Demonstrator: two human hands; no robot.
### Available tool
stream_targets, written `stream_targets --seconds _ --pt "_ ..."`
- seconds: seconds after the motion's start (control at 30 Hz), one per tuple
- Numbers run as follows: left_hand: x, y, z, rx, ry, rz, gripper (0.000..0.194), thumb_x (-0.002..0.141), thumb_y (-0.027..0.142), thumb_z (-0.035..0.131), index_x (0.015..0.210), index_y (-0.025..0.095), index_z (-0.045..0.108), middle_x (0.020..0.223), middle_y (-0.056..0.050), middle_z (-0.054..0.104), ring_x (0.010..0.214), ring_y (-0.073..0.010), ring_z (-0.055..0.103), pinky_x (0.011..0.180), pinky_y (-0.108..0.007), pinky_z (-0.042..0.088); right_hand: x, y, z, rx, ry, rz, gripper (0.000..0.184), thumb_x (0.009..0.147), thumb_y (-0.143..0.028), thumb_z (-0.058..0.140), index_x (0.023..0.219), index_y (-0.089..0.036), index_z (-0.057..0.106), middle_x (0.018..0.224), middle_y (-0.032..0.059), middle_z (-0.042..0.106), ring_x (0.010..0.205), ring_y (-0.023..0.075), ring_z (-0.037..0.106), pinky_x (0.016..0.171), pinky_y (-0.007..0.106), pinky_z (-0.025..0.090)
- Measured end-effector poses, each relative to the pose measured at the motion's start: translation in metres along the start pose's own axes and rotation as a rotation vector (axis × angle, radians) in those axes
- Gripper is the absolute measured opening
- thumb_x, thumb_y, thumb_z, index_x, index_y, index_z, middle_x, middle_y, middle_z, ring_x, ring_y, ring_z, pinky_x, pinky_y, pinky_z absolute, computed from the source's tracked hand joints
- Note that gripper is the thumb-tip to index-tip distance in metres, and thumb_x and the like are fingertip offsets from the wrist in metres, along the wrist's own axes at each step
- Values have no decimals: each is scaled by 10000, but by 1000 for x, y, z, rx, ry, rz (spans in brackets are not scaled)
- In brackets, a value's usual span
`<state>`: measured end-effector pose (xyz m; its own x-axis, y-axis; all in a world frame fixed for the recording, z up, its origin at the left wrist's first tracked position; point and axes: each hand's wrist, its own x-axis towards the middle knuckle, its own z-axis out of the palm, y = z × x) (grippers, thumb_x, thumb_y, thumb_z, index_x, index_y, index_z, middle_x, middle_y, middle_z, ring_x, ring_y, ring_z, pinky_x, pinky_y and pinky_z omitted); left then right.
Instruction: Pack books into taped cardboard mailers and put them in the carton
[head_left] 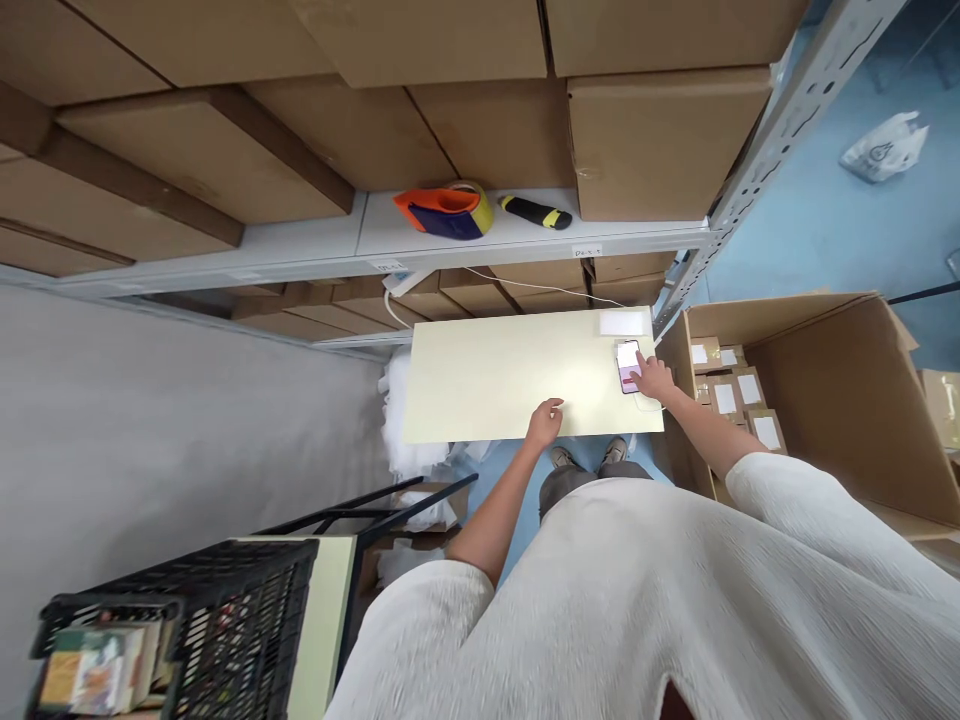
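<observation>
A smartphone (628, 368) with a lit screen lies on the pale tabletop (487, 375) near its right end. My right hand (652, 379) is over the phone's right side, with fingers apart and stretched out onto the screen. It does not grip the phone. Left of it, above the table's front edge, is my left hand (546, 421), its fingers drawn together. Anything between those fingertips is too small to name. A white label-like rectangle (624, 322) lies behind the phone.
Cardboard boxes (667, 145) fill the metal shelving (300, 245) ahead. A tape roll (450, 208) and a black-yellow cutter (535, 212) lie on the shelf. At right stands a large open carton (847, 400) holding small boxes. A black crate (240, 630) with books is at lower left.
</observation>
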<state>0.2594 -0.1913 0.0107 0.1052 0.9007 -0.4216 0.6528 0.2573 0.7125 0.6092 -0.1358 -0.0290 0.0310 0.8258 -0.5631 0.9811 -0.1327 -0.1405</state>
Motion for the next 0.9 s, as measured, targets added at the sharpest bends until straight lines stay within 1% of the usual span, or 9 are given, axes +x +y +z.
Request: stream_targets --seconds 0.17,0.27,0.33,0.43,0.5,0.57,0.67,0.83,0.9 --pt "0 -4 -2 4 8 -3 359 960 98 557 1217 208 782 1345 -110 798 1169 -244 777 1140 -447 602 21 -5 -11 -30 -20 12 877 1116 -695 181 1844 -219 68 1721 289 428 1504 478 471 1179 639 434" --pt "-1 -8 -4 0 6 -6 356 961 95 553 1208 205 785 1341 -113 799 1155 -242 782 1141 -448 602 25 -8 -12 -30 -19 21 908 1105 -719 186 1845 -211 46 1720 300 431 1493 490 480 1173 654 437" --pt "-2 -11 -5 -1 0 -10 351 969 100 549 1208 204 784 1350 -114 796 1165 -242 781 1146 -445 598 21 -8 -10 -15 3 20 914 1109 -720 182 1843 -204 5 1714 298 441 1490 480 484 1174 642 442" --pt "-1 -12 -6 -5 -20 -19 342 966 110 561 1206 203 787 1343 -118 797 1155 -247 783 1132 -446 607 7 -4 -4 21 35 4 875 1134 -662 190 1839 -192 -25 1726 272 443 1506 443 473 1188 595 450" --pt "0 -12 -5 -8 -28 -16 336 959 117 571 1196 211 790 1331 -114 801 1140 -248 783 1116 -447 615 -6 0 0 41 47 -20 841 1144 -603 216 1840 -175 17 1755 249 423 1527 422 452 1206 566 449" --pt "3 -10 -4 -9 -25 -1 332 951 123 581 1189 220 791 1315 -104 807 1128 -244 783 1108 -447 619 -18 3 6 51 59 -39 809 1145 -545 238 1835 -150 93 1784 228 397 1560 406 419 1233 543 436" --pt "6 -8 -2 -10 -19 28 328 937 132 605 1190 228 791 1289 -92 817 1116 -239 783 1104 -443 623 -30 6 13 42 67 -41 782 1144 -515 244 1822 -132 179 1814 207 363 1607 391 363 1264 532 414" --pt "4 -5 0 -9 -37 27 332 950 110 594 1198 219 786 1331 -108 804 1154 -240 783 1123 -436 610 -31 4 15 8 43 -19 778 1146 -561 218 1822 -176 224 1823 207 341 1622 404 337 1252 561 425" --pt "-1 -7 1 -10 -45 17 339 953 104 583 1204 211 784 1346 -117 798 1171 -244 780 1132 -439 606 -29 3 14 -4 34 -14 783 1144 -570 217 1827 -187 207 1816 213 348 1615 414 343 1240 574 434"
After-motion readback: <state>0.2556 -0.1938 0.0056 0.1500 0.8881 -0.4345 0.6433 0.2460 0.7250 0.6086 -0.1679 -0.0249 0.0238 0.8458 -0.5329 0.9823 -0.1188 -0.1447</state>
